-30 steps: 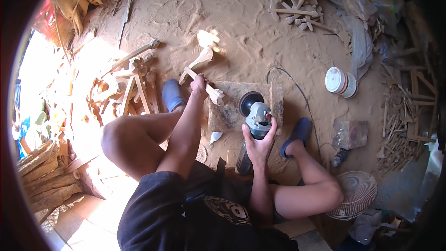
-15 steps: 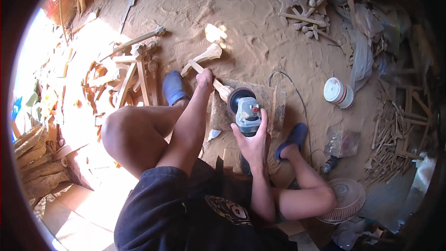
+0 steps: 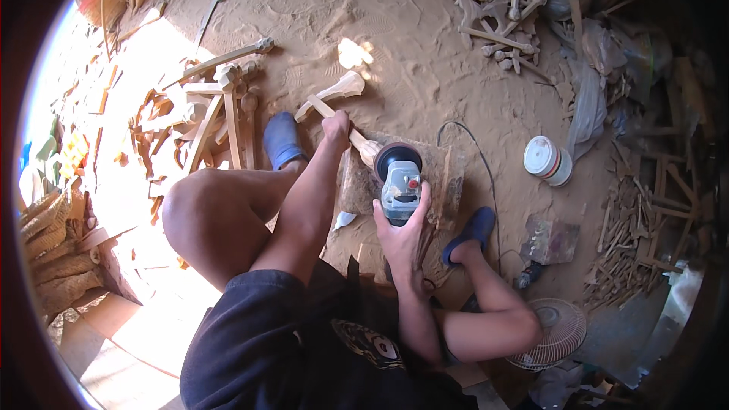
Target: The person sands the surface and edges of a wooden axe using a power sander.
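My left hand (image 3: 336,127) is closed round a pale long bone (image 3: 367,149), whose knobbed end points toward the grinder. In my right hand (image 3: 402,235) is a grey angle grinder (image 3: 402,191) with a red button, gripped by its body. The dark round disc (image 3: 393,158) of the grinder meets or overlaps the bone's knobbed end; the exact contact is hidden. Beneath both lies a rough block (image 3: 439,175) on the sandy ground. Another bone (image 3: 343,87) rests on the sand just beyond my left hand.
Long bones (image 3: 231,106) are piled at the left, more bones (image 3: 497,15) at the far right. A white tub (image 3: 541,156) stands right of a black cable (image 3: 486,158). A fan (image 3: 560,330) sits by my right knee; a power box (image 3: 550,240) is nearby.
The whole view has shifted slightly. Both hands keep their grips, and the grinder stays at the bone's end with little visible movement relative to it.
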Demonstrator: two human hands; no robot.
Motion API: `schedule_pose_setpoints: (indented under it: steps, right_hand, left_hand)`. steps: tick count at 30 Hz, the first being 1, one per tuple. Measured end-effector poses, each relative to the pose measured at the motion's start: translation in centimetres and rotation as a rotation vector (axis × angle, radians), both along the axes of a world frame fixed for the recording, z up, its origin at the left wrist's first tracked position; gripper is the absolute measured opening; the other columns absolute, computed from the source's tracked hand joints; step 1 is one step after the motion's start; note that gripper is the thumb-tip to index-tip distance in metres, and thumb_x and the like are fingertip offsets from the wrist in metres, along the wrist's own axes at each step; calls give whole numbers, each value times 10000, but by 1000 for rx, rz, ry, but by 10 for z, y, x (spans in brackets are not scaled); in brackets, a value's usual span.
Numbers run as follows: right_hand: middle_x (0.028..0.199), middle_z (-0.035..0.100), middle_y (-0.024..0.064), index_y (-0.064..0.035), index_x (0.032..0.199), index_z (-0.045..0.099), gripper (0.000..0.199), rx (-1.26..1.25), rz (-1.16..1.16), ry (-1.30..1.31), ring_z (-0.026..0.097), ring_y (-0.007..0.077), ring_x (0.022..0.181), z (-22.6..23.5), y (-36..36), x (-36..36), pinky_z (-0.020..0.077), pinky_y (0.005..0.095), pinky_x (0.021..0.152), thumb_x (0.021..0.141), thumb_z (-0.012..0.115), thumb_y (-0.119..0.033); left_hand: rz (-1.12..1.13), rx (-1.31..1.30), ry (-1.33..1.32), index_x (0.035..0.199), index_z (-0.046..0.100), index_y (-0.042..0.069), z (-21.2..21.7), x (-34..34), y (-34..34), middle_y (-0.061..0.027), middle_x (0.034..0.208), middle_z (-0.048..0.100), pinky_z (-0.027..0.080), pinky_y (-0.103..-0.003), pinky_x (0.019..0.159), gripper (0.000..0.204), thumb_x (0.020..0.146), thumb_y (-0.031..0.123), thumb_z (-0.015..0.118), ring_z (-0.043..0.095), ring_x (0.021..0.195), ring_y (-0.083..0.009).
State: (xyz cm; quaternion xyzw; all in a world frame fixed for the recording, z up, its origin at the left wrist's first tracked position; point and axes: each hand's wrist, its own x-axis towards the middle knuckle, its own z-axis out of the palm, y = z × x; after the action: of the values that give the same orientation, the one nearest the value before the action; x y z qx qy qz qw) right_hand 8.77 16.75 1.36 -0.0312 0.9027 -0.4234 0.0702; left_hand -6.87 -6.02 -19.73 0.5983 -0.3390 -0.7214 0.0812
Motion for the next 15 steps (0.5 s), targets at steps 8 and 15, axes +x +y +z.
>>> schedule_pose_setpoints:
  steps: [8, 15]
  right_hand:
    - [1234, 698, 298, 26, 1561, 373, 987, -20, -82, 57, 725, 410, 1097, 3, 27, -5, 563, 489, 949, 812, 930, -296]
    - [1291, 677, 278, -3, 1512, 420, 908, -205, -239, 77, 706, 411, 1145, -8, 55, 2, 555, 497, 957, 822, 923, -312]
  left_hand:
    - [-5, 140, 62, 884, 557, -1, 1, -1, -1, -88, 714, 565, 487, -369, 493, 101, 918, 94, 570, 560, 558, -198]
    - [76, 174, 653, 940, 490, 133, 1, 25, -8, 7, 722, 442, 399, -295, 454, 144, 1026, 182, 596, 408, 528, -116]
